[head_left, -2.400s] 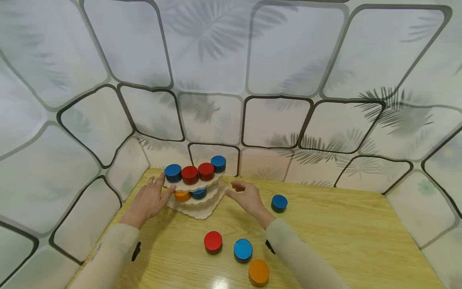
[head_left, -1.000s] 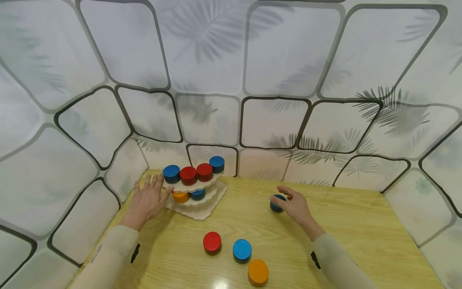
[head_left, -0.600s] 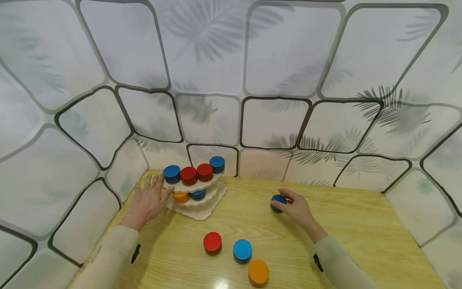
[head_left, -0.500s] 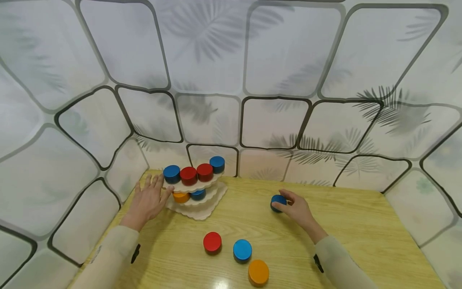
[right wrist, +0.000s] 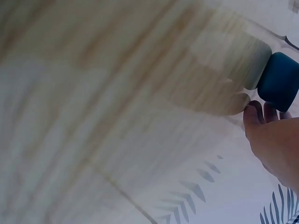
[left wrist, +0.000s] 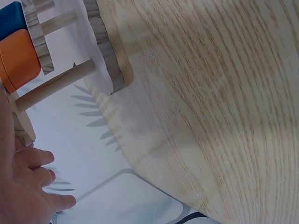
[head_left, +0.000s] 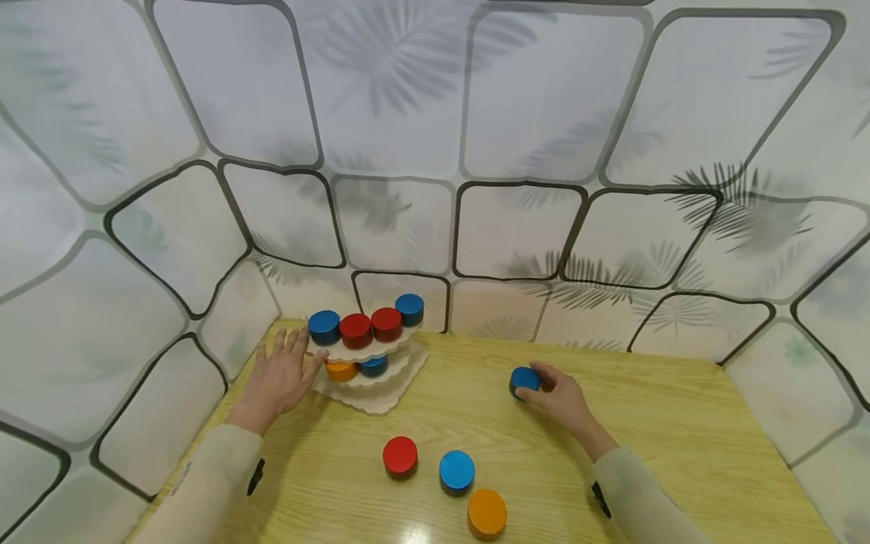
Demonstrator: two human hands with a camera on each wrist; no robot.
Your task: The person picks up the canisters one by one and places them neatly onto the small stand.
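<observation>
My right hand (head_left: 566,400) pinches a blue round block (head_left: 524,375) standing on the table, thumb at its near side and index finger at its far right edge. In the right wrist view, fingertips reach the lower side of the same blue block; the thumb is hidden. My left hand (head_left: 275,381) rests with spread fingers at the left end of a tiered wooden stand (head_left: 374,403), its thumb by the top tier's edge. Blue and red blocks (head_left: 356,331) line that tier. Below it, an orange block (head_left: 341,371) and a blue one are partly hidden.
On the near part of the wood-grain table (head_left: 680,453) are a red block (head_left: 400,455), a light blue block (head_left: 457,471) and an orange block (head_left: 486,514). A patterned wall (head_left: 516,234) encloses the back and sides.
My right hand has moved from the stand's right side over to the blue block, then shifted slightly right and nearer, closing round it. My left hand stays by the stand.
</observation>
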